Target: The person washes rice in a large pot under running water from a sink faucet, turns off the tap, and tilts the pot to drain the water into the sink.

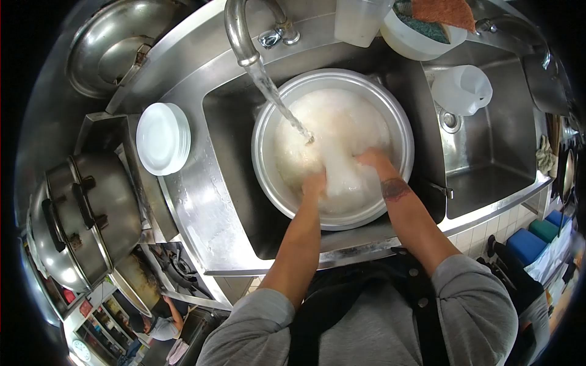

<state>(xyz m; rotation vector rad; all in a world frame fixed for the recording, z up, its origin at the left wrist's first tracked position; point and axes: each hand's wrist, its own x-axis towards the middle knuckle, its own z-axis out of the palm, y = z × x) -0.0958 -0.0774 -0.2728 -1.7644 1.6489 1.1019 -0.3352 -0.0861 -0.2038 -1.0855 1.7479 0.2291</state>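
A large round metal pot (261, 146) stands in the left sink basin and holds cloudy, whitish water (345, 110). My left hand (315, 182) is dipped into the water on the near left side, its fingers hidden below the surface. Farther right, my right hand (371, 157) is also partly under, and its fingers are hidden too. Whether either hand grips anything cannot be seen. From the curved faucet (244, 52), a stream of water (274, 94) pours into the pot, landing beyond my left hand.
Stacked white plates (160, 139) sit on the left counter. A translucent plastic jug (462, 90) lies in the right basin. Behind the sink are a plastic container (361, 21) and a tub of scouring pads (412, 44). A lidded metal pot (91, 219) stands left; another person (165, 328) is beyond.
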